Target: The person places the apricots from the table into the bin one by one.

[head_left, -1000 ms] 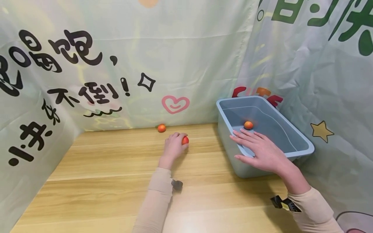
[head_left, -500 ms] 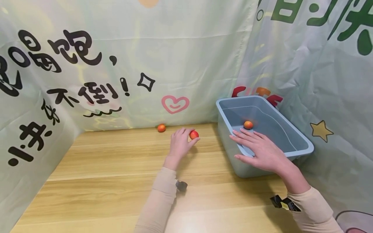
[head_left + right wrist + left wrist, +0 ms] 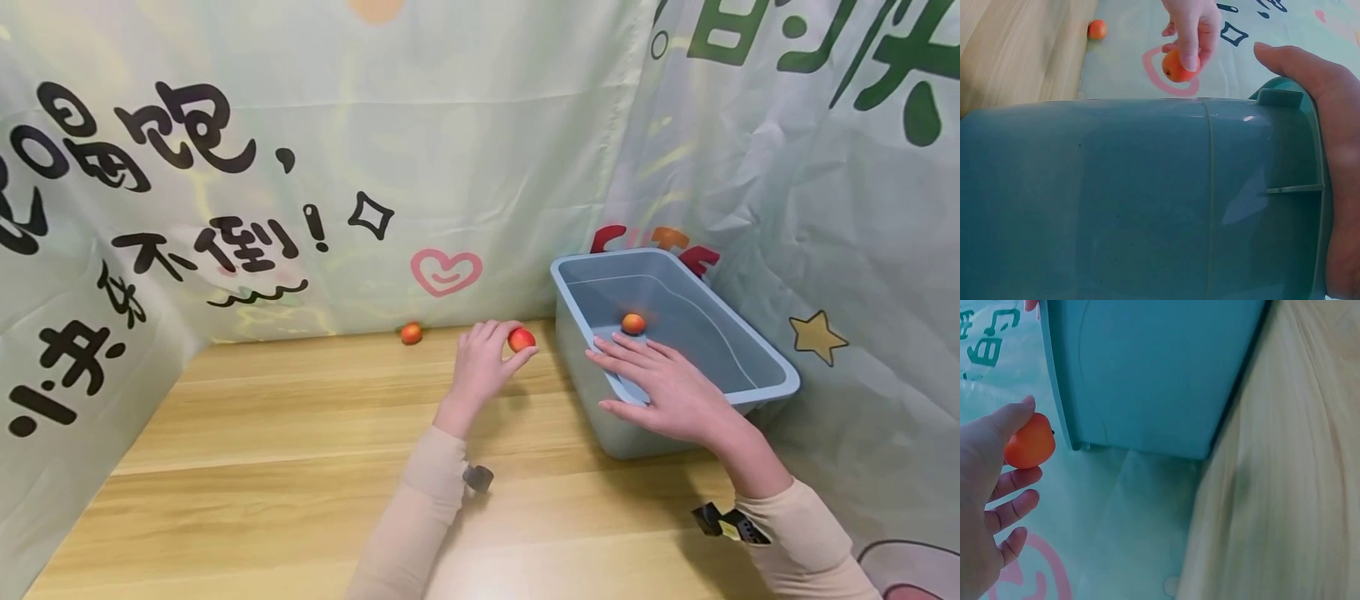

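Note:
My left hand (image 3: 482,365) pinches a small orange-red round fruit (image 3: 521,339) between thumb and index finger, raised above the wooden table, left of a blue plastic tub (image 3: 588,333). In the left wrist view the held fruit (image 3: 1030,442) shows a dark speck at one end, and the other fingers are loosely bent beneath it. My right hand (image 3: 667,387) rests over the tub's near-left rim with its fingers straight and spread. Inside the tub lies a second fruit (image 3: 633,323), just beyond the right fingertips. A third fruit (image 3: 411,333) sits at the table's back edge, left of my left hand.
Printed cloth (image 3: 487,167) with lettering hangs behind the table and along both sides. The tub stands at the back right of the wooden table (image 3: 300,467), close to the cloth. Its side wall (image 3: 1135,200) fills much of the right wrist view.
My left hand has lifted the fruit and carried it to the right, toward the tub. My right hand has stayed on the rim, and the other two fruits lie where they were.

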Action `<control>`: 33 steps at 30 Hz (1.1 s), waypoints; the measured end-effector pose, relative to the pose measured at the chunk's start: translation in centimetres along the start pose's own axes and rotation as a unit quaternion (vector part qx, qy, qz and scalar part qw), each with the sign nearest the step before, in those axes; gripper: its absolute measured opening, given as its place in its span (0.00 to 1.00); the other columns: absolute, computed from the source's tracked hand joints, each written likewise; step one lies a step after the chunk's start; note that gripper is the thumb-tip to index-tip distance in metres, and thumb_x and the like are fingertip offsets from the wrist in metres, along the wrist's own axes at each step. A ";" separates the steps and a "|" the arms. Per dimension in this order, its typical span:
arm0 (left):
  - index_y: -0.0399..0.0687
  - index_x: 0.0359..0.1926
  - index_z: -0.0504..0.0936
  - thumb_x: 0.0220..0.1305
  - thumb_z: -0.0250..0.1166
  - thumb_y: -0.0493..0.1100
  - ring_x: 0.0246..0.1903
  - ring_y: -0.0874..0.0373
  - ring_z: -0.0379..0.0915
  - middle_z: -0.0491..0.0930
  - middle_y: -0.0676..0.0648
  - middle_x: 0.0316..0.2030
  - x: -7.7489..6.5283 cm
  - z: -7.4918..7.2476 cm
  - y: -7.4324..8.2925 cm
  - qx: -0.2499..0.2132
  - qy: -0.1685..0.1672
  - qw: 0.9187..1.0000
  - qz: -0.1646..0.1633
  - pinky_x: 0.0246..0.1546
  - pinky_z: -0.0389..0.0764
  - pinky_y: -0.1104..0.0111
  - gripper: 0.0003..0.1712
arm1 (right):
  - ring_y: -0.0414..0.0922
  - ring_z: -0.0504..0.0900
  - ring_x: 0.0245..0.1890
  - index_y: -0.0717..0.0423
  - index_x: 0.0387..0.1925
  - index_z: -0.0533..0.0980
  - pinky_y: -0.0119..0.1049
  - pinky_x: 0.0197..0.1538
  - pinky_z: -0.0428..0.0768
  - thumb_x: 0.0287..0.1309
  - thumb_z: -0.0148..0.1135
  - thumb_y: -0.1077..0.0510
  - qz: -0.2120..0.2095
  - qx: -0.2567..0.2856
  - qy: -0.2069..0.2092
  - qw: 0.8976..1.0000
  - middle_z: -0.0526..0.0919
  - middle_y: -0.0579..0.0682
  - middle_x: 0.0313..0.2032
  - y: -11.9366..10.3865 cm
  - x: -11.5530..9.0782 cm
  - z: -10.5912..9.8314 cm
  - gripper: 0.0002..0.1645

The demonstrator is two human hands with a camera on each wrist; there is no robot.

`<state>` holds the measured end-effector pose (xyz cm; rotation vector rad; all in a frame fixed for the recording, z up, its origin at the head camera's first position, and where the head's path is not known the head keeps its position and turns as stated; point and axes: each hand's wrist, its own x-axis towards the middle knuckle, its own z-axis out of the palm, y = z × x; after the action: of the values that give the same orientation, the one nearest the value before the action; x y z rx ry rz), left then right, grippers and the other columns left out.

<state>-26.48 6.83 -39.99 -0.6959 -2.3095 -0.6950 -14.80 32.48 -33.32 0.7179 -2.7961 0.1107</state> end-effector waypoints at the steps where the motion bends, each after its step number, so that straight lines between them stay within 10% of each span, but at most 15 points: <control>1: 0.55 0.49 0.82 0.56 0.69 0.63 0.41 0.55 0.76 0.83 0.52 0.41 0.2 0.0 0.2 -0.001 -0.001 1.000 0.002 0.40 0.71 0.62 0.25 | 0.51 0.63 0.72 0.40 0.69 0.66 0.55 0.68 0.62 0.57 0.60 0.31 0.000 0.001 -0.001 1.000 0.66 0.48 0.71 0.0 0.0 0.0 0.42; 33: 0.58 0.59 0.77 0.61 0.65 0.62 0.48 0.59 0.73 0.82 0.55 0.54 7.9 1.4 5.8 0.011 -0.062 0.995 0.073 0.46 0.70 0.68 0.29 | 0.52 0.65 0.71 0.39 0.70 0.65 0.58 0.68 0.61 0.57 0.61 0.34 0.011 0.013 -0.010 1.000 0.67 0.48 0.71 -0.1 0.1 -0.2 0.41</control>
<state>-28.71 14.27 -33.84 -0.9101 -2.3447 -0.5743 -14.77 32.35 -33.12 0.6989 -2.8280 0.1458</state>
